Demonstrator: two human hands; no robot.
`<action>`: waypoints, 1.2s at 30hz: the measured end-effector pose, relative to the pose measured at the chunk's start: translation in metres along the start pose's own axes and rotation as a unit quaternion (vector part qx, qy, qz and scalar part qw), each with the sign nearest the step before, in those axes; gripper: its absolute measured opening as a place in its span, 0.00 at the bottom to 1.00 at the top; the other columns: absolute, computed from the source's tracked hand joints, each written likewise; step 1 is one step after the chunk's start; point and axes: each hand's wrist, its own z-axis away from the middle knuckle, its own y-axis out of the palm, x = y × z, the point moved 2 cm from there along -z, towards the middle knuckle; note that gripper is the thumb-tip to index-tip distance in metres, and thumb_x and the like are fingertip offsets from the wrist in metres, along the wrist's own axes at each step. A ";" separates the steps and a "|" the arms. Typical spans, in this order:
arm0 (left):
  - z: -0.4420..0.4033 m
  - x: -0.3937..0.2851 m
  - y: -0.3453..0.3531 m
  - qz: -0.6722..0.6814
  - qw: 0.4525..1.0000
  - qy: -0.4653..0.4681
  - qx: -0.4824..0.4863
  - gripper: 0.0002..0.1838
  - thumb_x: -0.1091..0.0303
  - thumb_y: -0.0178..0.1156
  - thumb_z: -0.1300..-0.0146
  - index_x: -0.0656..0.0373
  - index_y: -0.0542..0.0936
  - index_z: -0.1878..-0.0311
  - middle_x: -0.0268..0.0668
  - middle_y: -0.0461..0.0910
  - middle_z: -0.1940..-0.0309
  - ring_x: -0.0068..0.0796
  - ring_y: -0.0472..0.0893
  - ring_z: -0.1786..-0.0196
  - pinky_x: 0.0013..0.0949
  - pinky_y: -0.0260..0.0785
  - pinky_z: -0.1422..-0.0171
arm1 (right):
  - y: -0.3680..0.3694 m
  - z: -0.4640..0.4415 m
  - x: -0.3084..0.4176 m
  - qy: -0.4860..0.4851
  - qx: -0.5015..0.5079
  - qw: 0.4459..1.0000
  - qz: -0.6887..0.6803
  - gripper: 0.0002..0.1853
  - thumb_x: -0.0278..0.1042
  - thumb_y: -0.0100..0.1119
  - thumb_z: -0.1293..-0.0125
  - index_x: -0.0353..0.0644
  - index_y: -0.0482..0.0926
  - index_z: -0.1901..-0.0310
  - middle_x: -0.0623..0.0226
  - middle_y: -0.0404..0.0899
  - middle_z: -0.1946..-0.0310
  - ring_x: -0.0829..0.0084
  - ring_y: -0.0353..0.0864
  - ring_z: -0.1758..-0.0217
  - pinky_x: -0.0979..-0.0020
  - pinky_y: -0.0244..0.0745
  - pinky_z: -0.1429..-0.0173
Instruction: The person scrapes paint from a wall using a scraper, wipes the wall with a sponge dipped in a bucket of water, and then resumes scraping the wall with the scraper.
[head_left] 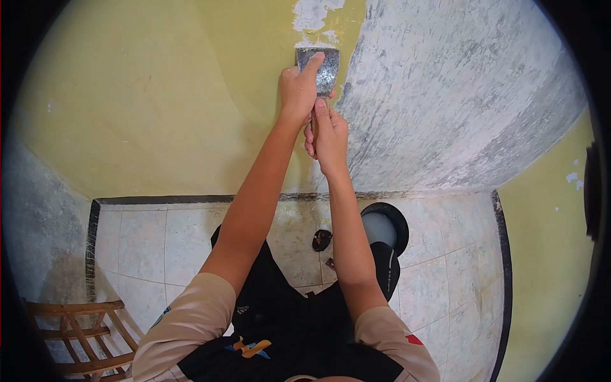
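Observation:
A scraper point(326, 77) with a wide, dull metal blade lies against the yellow-green painted wall point(254, 57). My left hand point(298, 92) grips it near the blade, its thumb stretched up over the metal. Just below, my right hand point(331, 137) is closed around the handle, most of which is hidden by the fingers. Above the blade's top edge, a pale patch point(312, 14) shows where paint is gone, with ragged yellow edges. To the right of the blade, a broad grey-white area point(439, 95) of the wall is bare of yellow paint and streaked.
On the tiled floor by my right leg stands a black bucket point(402, 232) with cloudy liquid. A small dark object point(322, 240) lies on the tiles between my legs. A slatted wooden piece of furniture point(83, 366) stands at lower left. Dark skirting point(165, 199) borders the floor.

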 end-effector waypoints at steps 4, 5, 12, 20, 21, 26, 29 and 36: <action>-0.002 -0.004 0.000 -0.004 1.000 0.005 -0.005 0.20 0.55 0.68 0.28 0.66 0.84 0.65 0.39 0.82 0.76 0.30 0.80 0.80 0.34 0.73 0.76 | 0.004 -0.003 0.001 -0.009 0.007 1.000 0.008 0.24 0.55 0.49 0.16 0.43 0.73 0.66 0.71 0.68 0.85 0.80 0.60 0.91 0.75 0.52 0.88; -0.002 -0.005 0.000 -0.013 1.000 0.014 -0.006 0.20 0.55 0.68 0.29 0.66 0.84 0.65 0.39 0.82 0.76 0.30 0.80 0.80 0.34 0.73 0.76 | 0.005 -0.004 -0.001 -0.013 0.007 1.000 0.000 0.24 0.55 0.49 0.16 0.43 0.71 0.67 0.70 0.67 0.84 0.80 0.60 0.92 0.75 0.52 0.88; -0.011 -0.017 0.002 -0.051 0.998 0.017 -0.037 0.21 0.53 0.69 0.29 0.66 0.85 0.64 0.40 0.84 0.76 0.30 0.81 0.80 0.34 0.74 0.75 | 0.015 -0.012 0.009 -0.024 0.009 1.000 -0.016 0.24 0.53 0.46 0.15 0.44 0.69 0.68 0.70 0.66 0.84 0.80 0.58 0.92 0.75 0.51 0.89; -0.004 -0.021 0.011 -0.023 0.998 0.034 -0.042 0.26 0.52 0.70 0.30 0.71 0.84 0.69 0.41 0.83 0.77 0.29 0.82 0.79 0.35 0.79 0.76 | 0.008 -0.016 0.007 -0.031 0.013 0.999 -0.009 0.23 0.52 0.47 0.14 0.43 0.70 0.66 0.70 0.67 0.84 0.80 0.59 0.91 0.75 0.51 0.88; -0.002 -0.017 0.008 -0.024 0.998 0.036 -0.041 0.26 0.52 0.70 0.30 0.71 0.84 0.69 0.41 0.83 0.77 0.29 0.82 0.79 0.35 0.79 0.76 | 0.006 -0.012 0.004 -0.021 0.012 1.000 -0.004 0.23 0.51 0.47 0.14 0.43 0.70 0.66 0.70 0.67 0.84 0.80 0.59 0.91 0.75 0.51 0.88; 0.003 0.006 0.000 -0.042 0.998 0.009 -0.045 0.22 0.50 0.71 0.30 0.65 0.85 0.65 0.39 0.83 0.75 0.29 0.81 0.78 0.33 0.75 0.75 | -0.002 -0.006 -0.013 0.000 0.010 1.000 -0.007 0.23 0.51 0.46 0.14 0.44 0.69 0.67 0.70 0.67 0.84 0.80 0.59 0.92 0.75 0.51 0.89; 0.004 0.004 0.001 -0.033 0.998 -0.006 -0.045 0.22 0.51 0.71 0.30 0.65 0.85 0.65 0.38 0.83 0.75 0.28 0.80 0.78 0.33 0.75 0.75 | 0.000 -0.004 -0.007 0.010 0.007 1.000 -0.009 0.23 0.51 0.46 0.14 0.44 0.69 0.68 0.70 0.66 0.85 0.79 0.58 0.92 0.74 0.51 0.89; -0.002 -0.012 0.005 -0.052 0.997 0.002 -0.050 0.22 0.51 0.71 0.30 0.65 0.85 0.64 0.39 0.83 0.74 0.29 0.81 0.78 0.34 0.76 0.75 | 0.009 -0.012 0.006 0.010 0.014 0.999 -0.035 0.23 0.52 0.47 0.15 0.45 0.68 0.67 0.70 0.66 0.84 0.80 0.58 0.91 0.75 0.51 0.89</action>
